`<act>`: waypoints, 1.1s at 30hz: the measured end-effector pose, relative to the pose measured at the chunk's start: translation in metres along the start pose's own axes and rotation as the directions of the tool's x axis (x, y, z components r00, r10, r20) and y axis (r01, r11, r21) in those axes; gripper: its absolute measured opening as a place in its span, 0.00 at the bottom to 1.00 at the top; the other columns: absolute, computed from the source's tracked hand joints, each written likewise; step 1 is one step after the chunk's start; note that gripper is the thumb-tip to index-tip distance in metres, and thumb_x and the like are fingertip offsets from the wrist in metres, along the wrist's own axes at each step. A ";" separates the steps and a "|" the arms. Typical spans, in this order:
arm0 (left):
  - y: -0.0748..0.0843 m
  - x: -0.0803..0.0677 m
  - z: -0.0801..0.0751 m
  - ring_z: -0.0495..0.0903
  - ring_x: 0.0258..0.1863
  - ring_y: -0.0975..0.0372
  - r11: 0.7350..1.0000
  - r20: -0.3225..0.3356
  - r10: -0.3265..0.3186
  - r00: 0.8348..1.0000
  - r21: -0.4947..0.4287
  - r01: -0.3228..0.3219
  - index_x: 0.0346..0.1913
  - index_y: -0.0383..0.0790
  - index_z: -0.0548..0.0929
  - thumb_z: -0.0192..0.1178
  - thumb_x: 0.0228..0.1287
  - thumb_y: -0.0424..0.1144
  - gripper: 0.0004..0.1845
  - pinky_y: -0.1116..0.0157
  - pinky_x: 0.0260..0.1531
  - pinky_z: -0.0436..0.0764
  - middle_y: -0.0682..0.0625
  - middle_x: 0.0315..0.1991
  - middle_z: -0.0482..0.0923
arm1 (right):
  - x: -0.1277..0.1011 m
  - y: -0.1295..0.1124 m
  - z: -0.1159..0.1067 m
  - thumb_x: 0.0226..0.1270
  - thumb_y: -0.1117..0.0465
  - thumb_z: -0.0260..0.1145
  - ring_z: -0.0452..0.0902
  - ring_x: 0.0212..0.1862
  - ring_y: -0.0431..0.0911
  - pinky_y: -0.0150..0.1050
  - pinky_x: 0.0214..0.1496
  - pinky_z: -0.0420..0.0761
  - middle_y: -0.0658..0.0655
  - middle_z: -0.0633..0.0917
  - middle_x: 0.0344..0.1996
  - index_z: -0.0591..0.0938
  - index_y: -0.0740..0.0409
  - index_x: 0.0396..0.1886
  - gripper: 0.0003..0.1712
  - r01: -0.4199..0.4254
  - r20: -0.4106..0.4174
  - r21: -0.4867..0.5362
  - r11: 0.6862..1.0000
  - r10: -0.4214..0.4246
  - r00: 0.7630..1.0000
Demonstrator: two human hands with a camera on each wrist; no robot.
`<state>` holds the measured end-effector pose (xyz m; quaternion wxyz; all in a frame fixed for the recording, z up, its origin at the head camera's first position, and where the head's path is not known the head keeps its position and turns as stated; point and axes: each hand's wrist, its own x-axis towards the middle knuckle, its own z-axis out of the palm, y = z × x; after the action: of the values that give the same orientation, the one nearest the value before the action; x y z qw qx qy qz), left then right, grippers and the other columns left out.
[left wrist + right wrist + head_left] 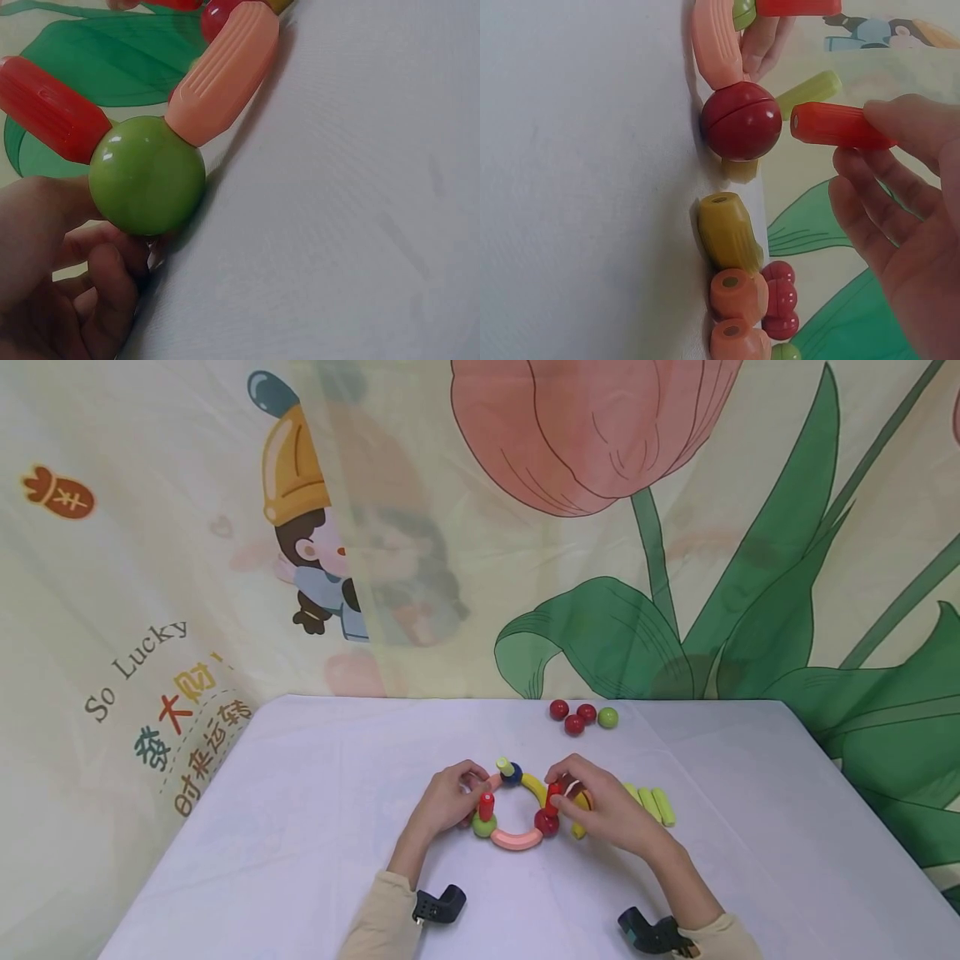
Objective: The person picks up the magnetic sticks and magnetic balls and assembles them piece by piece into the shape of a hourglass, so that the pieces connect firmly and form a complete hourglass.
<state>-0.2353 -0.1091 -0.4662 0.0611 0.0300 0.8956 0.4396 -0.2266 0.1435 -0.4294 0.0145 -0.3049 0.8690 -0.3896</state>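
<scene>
Red stick (832,125) in right-hand grip (900,187).

Brightness: even, soft and fairly bright in all three views; nothing is burnt out or lost in dark.
Light source: overhead and diffuse, judging by the small highlights on top of the green ball (147,175).
Glare: two small white glints on that green ball; a faint sheen on the red ball (741,120).
Shadows: weak, narrow ones just under the balls on the white table (315,793).
Blur: head view slightly soft; the backdrop behind the green ball is out of focus.
Distortion: the table's edges splay outward in the head view.
</scene>
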 end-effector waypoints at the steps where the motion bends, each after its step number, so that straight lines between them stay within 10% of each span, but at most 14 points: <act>1: 0.000 0.000 0.000 0.72 0.12 0.63 1.000 0.000 0.001 1.000 0.000 -0.001 0.46 0.43 0.79 0.59 0.64 0.42 0.11 0.67 0.16 0.75 0.50 0.30 0.77 | 0.000 0.000 0.000 0.60 0.62 0.67 0.77 0.41 0.36 0.30 0.45 0.80 0.42 0.78 0.41 0.75 0.51 0.47 0.16 0.004 0.002 -0.004 1.000 -0.004 1.000; 33: -0.001 0.000 0.001 0.71 0.12 0.63 1.000 -0.006 -0.015 1.000 -0.001 0.015 0.46 0.44 0.79 0.61 0.62 0.46 0.13 0.68 0.16 0.74 0.50 0.31 0.77 | 0.000 0.002 0.002 0.60 0.62 0.67 0.75 0.43 0.35 0.32 0.47 0.80 0.40 0.78 0.41 0.76 0.50 0.47 0.16 -0.005 0.018 -0.004 1.000 0.005 1.000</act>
<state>-0.2347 -0.1091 -0.4680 0.0616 0.0218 0.8957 0.4398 -0.2267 0.1434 -0.4321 0.0224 -0.3062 0.8704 -0.3850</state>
